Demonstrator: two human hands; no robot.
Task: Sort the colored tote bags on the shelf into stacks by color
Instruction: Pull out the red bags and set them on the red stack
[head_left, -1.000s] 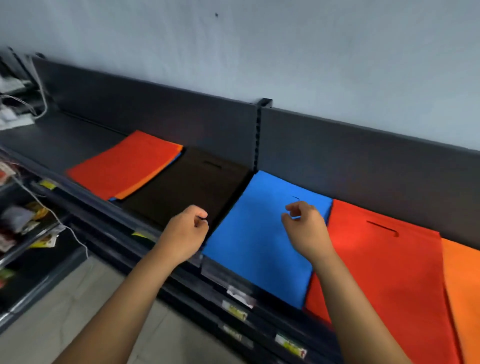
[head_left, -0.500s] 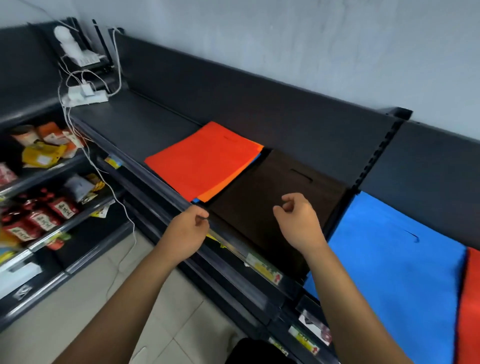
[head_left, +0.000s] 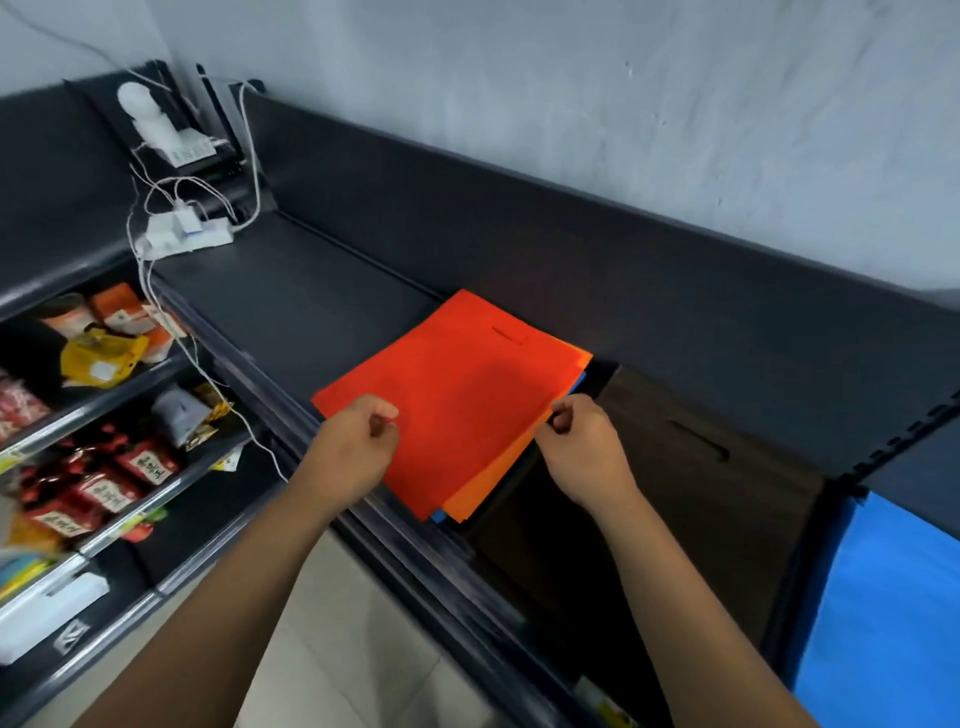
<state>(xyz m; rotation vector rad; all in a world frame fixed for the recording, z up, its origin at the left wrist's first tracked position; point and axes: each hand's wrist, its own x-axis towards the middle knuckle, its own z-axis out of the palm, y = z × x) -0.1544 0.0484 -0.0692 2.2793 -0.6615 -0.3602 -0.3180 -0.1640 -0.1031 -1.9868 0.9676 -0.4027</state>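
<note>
A mixed stack lies on the dark shelf (head_left: 322, 306): a red tote bag (head_left: 457, 395) on top, an orange bag (head_left: 483, 493) under it, and a blue bag (head_left: 439, 515) peeking out at the bottom. My left hand (head_left: 358, 447) hovers with curled fingers over the red bag's near-left edge. My right hand (head_left: 582, 447), also curled, has its fingertips at the stack's right edge. Whether either hand pinches fabric does not show. A dark brown bag (head_left: 685, 467) lies to the right, and a separate blue bag (head_left: 893, 597) at the far right.
A white power strip with cables (head_left: 184, 234) sits at the shelf's far left corner, and a cable hangs down over the front. Lower shelves on the left hold snack packets (head_left: 98, 483). The shelf's back panel (head_left: 571, 249) rises behind the bags.
The view has swung left along the shelf, from the blue bag past the brown one. Both hands have moved left and now reach the mixed red, orange and blue stack.
</note>
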